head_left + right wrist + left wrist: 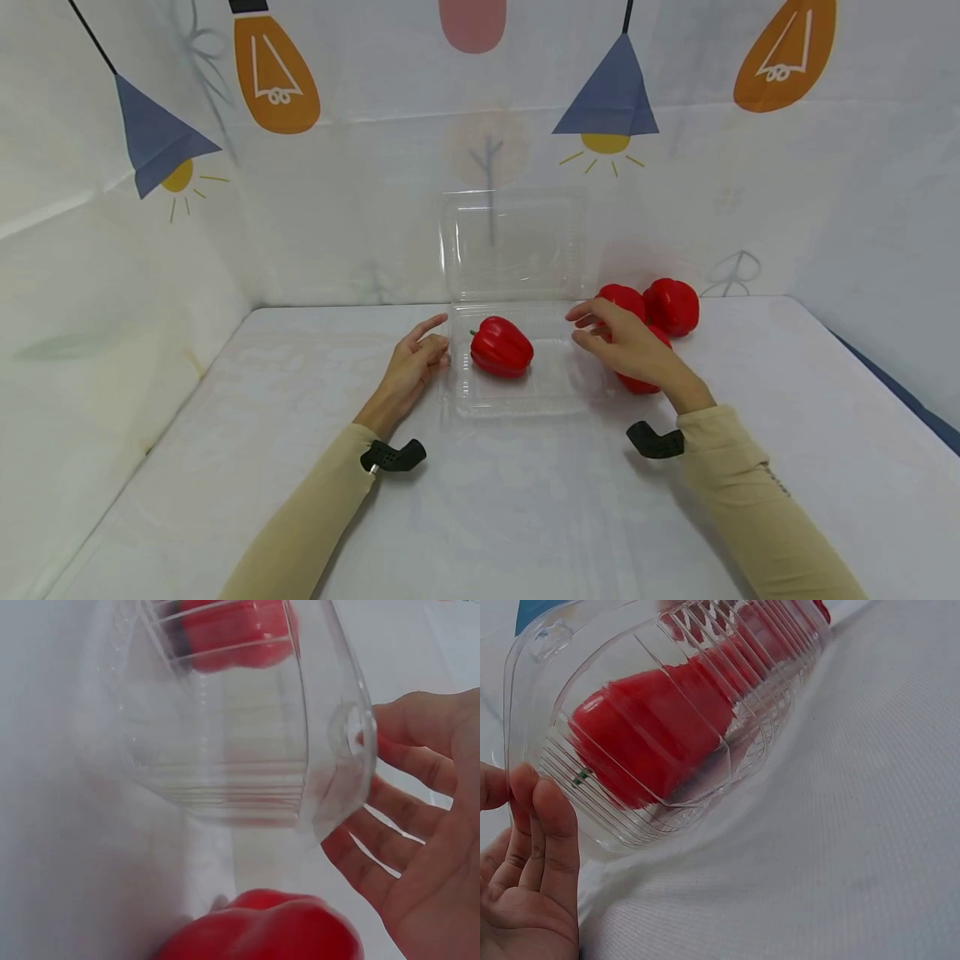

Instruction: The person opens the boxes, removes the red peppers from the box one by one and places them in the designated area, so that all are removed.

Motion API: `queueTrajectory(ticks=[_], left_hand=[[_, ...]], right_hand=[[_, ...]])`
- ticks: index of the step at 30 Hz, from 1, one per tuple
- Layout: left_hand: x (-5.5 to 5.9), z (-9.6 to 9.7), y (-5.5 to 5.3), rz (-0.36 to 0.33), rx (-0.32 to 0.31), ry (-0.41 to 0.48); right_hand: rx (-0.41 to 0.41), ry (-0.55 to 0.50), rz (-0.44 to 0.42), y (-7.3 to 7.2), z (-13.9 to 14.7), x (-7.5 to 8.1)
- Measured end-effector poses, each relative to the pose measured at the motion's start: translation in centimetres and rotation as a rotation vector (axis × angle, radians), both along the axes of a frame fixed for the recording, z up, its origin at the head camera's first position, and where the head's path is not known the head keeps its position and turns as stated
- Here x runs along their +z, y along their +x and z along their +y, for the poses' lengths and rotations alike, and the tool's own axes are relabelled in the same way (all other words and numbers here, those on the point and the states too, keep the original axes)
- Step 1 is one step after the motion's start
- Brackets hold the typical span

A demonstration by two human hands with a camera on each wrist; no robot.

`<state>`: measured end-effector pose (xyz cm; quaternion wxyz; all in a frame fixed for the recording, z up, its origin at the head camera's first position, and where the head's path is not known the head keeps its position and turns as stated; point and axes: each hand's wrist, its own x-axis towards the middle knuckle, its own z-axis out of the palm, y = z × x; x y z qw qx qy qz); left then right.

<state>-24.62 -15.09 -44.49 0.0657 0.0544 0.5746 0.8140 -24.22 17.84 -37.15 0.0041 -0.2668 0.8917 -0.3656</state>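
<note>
A clear plastic clamshell container point(555, 392) lies with its lid point(517, 242) raised behind it. One red bell pepper point(501, 346) with a green stem lies on its side in the left half of the base. At the left edge, my left hand point(412, 362) pinches the rim between thumb and fingers, as the left wrist view shows. Over the right edge is my right hand point(622, 337), its fingers spread and loosely bent by the rim point(367, 757); whether they touch it is unclear. Beside and behind this hand sit three more red bell peppers point(672, 307), partly covered by it.
A white cloth point(510, 508) covers the table. Behind it hangs a pale curtain point(360, 208) with printed lamps and bulbs, close to the lid. Pale cloth walls stand at left and right. Black wrist-camera mounts point(393, 456) stick out from both sleeves.
</note>
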Motion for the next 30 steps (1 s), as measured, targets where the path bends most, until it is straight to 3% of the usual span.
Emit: queueTrajectory(ticks=[16, 30], left_hand=[[0.0, 0.1, 0.0, 0.002, 0.006, 0.001], [0.1, 0.1, 0.0, -0.001, -0.001, 0.003]], right_hand=[[0.030, 0.021, -0.018, 0.3, -2.0, -0.6], [-0.013, 0.083, -0.029, 0.8, -4.1, -1.2]])
